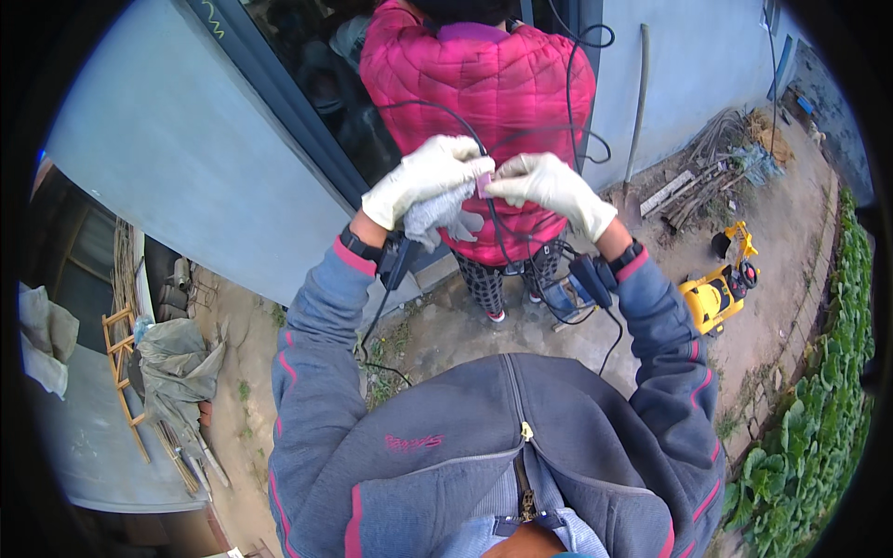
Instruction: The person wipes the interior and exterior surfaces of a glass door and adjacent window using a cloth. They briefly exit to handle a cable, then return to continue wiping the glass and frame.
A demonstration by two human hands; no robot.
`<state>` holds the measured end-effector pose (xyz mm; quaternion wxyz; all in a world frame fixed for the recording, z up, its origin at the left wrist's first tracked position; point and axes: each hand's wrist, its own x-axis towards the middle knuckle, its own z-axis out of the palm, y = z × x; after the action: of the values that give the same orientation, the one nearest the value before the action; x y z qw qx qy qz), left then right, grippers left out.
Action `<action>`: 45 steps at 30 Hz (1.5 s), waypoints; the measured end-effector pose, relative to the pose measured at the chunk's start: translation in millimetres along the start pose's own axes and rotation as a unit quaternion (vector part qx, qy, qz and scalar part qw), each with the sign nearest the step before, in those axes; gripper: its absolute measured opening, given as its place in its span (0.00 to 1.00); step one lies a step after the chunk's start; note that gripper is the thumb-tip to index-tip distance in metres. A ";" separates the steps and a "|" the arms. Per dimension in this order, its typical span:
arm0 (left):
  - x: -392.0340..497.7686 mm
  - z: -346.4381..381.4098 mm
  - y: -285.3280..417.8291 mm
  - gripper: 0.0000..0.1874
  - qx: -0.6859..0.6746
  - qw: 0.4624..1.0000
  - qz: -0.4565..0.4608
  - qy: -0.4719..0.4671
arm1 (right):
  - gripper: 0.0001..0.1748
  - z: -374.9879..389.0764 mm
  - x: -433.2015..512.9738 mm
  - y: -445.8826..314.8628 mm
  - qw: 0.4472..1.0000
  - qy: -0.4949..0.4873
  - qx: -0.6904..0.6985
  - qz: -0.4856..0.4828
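My left hand [427, 178], in a pale rubber glove, pinches a black cable [476, 132] and has a grey cloth [439, 213] hanging under its palm. Close against its fingertips, my right hand [551, 188], gloved alike, grips a small pink piece [484, 184] between thumb and fingers. What the pink piece is made of cannot be told; it lies against the cable, which runs on down below the hands. Each wrist bears a black strap with a black device, the left one [399, 259] and the right one [591, 279], with a thin lead from each.
A person in a pink quilted jacket [474, 84] stands close in front, back turned, at a dark-framed window [279, 91]. A shovel [638, 111] leans on the wall at right. Beyond lie sticks [704, 192], a yellow toy excavator [711, 300] and leafy plants [795, 425]. A wooden ladder [118, 363] stands left.
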<state>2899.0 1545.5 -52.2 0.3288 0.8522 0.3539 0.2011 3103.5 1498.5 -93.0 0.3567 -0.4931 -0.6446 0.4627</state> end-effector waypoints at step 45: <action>40.5 65.6 -28.1 0.28 0.013 0.955 -0.066 0.289 | 0.15 1.9 80.6 -4.7 0.958 0.107 0.225 -0.141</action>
<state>2950.6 1562.9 -113.6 0.2136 0.7367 0.4918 0.4120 3079.5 1575.5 -88.8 0.5869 -0.3508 -0.5451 0.4852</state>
